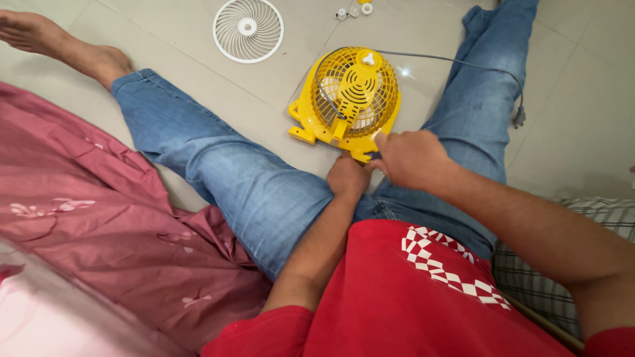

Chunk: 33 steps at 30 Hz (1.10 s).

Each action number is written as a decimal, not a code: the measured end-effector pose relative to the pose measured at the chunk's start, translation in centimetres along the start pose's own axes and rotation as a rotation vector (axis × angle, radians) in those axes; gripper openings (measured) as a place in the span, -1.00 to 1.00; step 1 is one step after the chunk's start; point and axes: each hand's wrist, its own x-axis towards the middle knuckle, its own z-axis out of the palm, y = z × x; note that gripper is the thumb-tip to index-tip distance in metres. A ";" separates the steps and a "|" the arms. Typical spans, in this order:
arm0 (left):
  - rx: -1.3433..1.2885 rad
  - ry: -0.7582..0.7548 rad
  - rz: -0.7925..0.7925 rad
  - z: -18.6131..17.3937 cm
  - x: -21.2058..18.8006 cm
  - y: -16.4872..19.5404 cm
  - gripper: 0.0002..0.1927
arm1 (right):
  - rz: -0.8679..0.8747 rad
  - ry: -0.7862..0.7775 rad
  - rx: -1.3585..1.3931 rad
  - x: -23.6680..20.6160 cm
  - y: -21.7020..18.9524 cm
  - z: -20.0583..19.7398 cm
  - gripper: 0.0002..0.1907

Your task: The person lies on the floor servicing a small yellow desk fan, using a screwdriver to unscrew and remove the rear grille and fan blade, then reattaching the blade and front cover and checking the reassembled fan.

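The person is sitting on the tiled floor with both legs in blue jeans spread apart, and a small yellow fan is lying between the knees, its round yellow grille facing upward. The right hand is resting against the near bottom edge of the fan housing, fingers curled in a closed pinch; it appears to be gripping a small dark item at that edge, though the view is too poor to tell what the item is. The left hand is lying just beside it, knuckles up and fingers folded under, touching the same lower corner of the housing; whether it is clamping anything cannot be told. A grey power cord is running from the top of the fan, crossing over the right leg and ending at a plug lying on the floor. A detached white grille is lying flat on the floor, well apart from the fan, beyond the left leg. Several small white and yellow round parts are sitting near the top edge of the view. A dark pink patterned cloth is spreading over the floor on the person's left, and a checked fabric is showing under the right forearm.
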 end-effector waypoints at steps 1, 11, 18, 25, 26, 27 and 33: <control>-0.014 0.005 0.008 -0.1 0.0 0.0 -0.20 | -0.067 0.089 0.010 -0.1 0.1 0.0 -0.60; -0.038 0.015 0.028 -0.4 -0.3 0.2 -0.24 | -0.101 0.106 -0.070 -0.2 -0.1 -0.5 -0.53; 0.000 0.016 0.014 -0.1 -0.2 -0.1 -0.18 | 0.025 -0.139 -0.045 -0.1 -0.1 -0.7 -0.55; 0.002 -0.003 0.011 -0.1 -0.2 -0.1 -0.19 | -0.019 -0.100 -0.051 -0.2 0.3 -0.1 -0.58; -0.003 -0.002 0.010 -0.1 -0.2 -0.1 -0.19 | 0.033 -0.185 -0.053 -0.2 0.3 0.0 -0.56; -0.004 0.010 0.017 -0.1 -0.2 -0.2 -0.22 | -0.013 -0.106 -0.033 -0.2 0.2 0.0 -0.57; -0.006 0.028 0.031 0.0 -0.1 -0.3 -0.23 | -0.115 -0.046 -0.013 -0.2 0.5 -0.6 -0.60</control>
